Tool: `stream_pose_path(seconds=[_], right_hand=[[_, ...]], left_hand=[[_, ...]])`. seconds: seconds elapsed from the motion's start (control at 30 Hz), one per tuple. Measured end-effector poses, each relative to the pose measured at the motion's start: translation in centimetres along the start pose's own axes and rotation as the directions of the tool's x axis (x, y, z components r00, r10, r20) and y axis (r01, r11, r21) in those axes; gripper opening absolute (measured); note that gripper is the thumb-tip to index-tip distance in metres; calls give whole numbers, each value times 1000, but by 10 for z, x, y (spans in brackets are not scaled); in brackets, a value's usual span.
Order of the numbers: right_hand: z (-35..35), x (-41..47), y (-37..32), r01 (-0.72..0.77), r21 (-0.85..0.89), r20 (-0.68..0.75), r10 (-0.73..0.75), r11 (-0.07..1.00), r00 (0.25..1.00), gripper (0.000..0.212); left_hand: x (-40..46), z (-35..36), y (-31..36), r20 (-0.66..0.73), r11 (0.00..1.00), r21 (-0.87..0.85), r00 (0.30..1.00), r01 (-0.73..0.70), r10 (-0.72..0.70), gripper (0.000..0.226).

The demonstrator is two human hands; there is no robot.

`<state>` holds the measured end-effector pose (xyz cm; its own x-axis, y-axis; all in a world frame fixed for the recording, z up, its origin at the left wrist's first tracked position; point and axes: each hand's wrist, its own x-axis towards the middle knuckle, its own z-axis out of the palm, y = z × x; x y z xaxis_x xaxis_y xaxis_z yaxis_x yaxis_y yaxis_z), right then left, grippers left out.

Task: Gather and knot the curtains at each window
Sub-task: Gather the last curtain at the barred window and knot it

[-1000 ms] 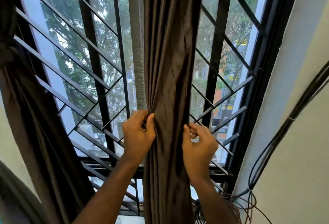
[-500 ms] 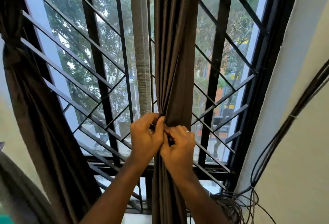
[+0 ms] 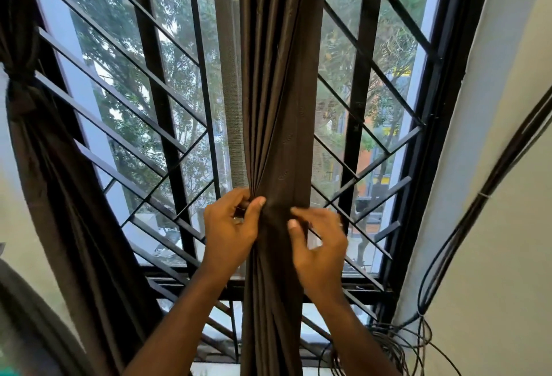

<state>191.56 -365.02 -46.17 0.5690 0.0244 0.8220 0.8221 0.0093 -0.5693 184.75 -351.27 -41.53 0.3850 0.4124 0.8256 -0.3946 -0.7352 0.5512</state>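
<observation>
Since half a second ago the right hand (image 3: pixel 318 244) has slid off the bunch, fingers loosely curled at its right edge, seemingly holding nothing. Left hand (image 3: pixel 230 225) pinches the dark brown centre curtain (image 3: pixel 279 107), gathered narrow but unknotted; the left curtain (image 3: pixel 21 89) hangs knotted.

Two bare forearms, no sleeves; left hand (image 3: pixel 230 226) and right hand (image 3: pixel 319 244) gloveless.

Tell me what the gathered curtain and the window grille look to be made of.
Gathered curtain: woven cloth with a slight sheen, probably synthetic or satin-like; brown folds catch light in soft streaks.
Window grille: likely painted metal; thin, straight black bars with hard edges and a dull gloss.
</observation>
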Motion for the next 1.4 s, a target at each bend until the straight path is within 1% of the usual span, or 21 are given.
stream_pose_path(seconds=[0.03, 0.07, 0.1, 0.13, 0.17, 0.2, 0.27, 0.33, 0.4, 0.47, 0.63, 0.7, 0.77, 0.83, 0.93, 1.03, 1.07, 1.13, 1.2, 1.3, 1.4], right_hand=[[-4, 4, 7, -147, 29, -72, 149, 989, 986, 25], [-6, 10, 13, -292, 79, -75, 298, 953, 952, 33], [-6, 17, 19, -407, 140, -14, 413, 903, 911, 40], [-4, 22, 22, -484, 201, 73, 479, 852, 875, 42], [-2, 26, 24, -523, 243, 142, 503, 817, 852, 40], [1, 28, 24, -525, 257, 165, 498, 812, 851, 35], [2, 28, 22, -461, 207, 93, 452, 863, 887, 21], [2, 26, 19, -376, 123, -20, 381, 918, 924, 17], [3, 22, 16, -257, 10, -141, 256, 966, 956, 11], [5, 17, 11, -170, -64, -218, 152, 983, 964, 14], [1, 18, 4, -185, -107, -259, 152, 977, 954, 13], [2, 15, -2, -77, -141, -211, 46, 987, 976, 13], [8, 4, -13, 96, -145, -82, -109, 985, 991, 20], [15, -4, -18, 208, -167, 30, -206, 964, 978, 28], [22, -5, -13, 203, -136, 83, -194, 970, 978, 28], [26, -4, -11, 178, -65, 97, -171, 982, 980, 24], [26, -4, -12, 169, -49, 102, -163, 984, 981, 23], [27, -6, -12, 165, -38, 125, -159, 986, 979, 20], [30, -8, -10, 178, -80, 158, -163, 981, 974, 18], [33, -6, -7, 184, -125, 219, -154, 975, 963, 18], [29, 0, -9, 150, -5, 262, -143, 989, 954, 22]], left_hand=[[1, -2, 0, 4, 1000, -10, 1000, 1, -1, 20], [1, -4, 0, 6, 1000, -16, 1000, 1, -1, 20], [2, -6, 0, 7, 1000, -17, 1000, -1, 1, 21], [2, -7, 0, 10, 1000, -13, 1000, -3, 3, 22], [1, -8, 0, 12, 1000, -6, 1000, -6, 6, 22], [1, -8, -1, 10, 1000, 2, 1000, -8, 8, 22], [1, -9, -2, -19, 1000, 18, 1000, -5, 6, 21], [3, -7, -4, -58, 998, 53, 998, -17, 21, 20], [4, -4, -6, -64, 988, 143, 996, -55, 64, 22], [4, 1, -8, -52, 966, 247, 994, -81, 96, 24], [2, 5, -5, -24, 909, 392, 987, -138, 160, 25], [3, 7, -5, -30, 914, 387, 990, -119, 141, 25], [7, 9, -4, -33, 941, 330, 995, -82, 99, 26], [8, 11, 1, -8, 971, 229, 997, -67, 71, 26], [6, 13, 6, 18, 999, 48, 1000, -1, 0, 32], [5, 10, 4, 83, 966, -175, 980, 192, -180, 34], [4, 9, 4, 104, 950, -218, 973, 223, -204, 35], [2, 7, 5, 109, 946, -243, 975, 214, -192, 34], [0, 8, 7, 116, 952, -245, 980, 183, -159, 30], [3, 8, 2, 85, 975, -163, 986, 152, -140, 34], [8, 6, -3, 69, 975, -151, 985, 166, -157, 25]])
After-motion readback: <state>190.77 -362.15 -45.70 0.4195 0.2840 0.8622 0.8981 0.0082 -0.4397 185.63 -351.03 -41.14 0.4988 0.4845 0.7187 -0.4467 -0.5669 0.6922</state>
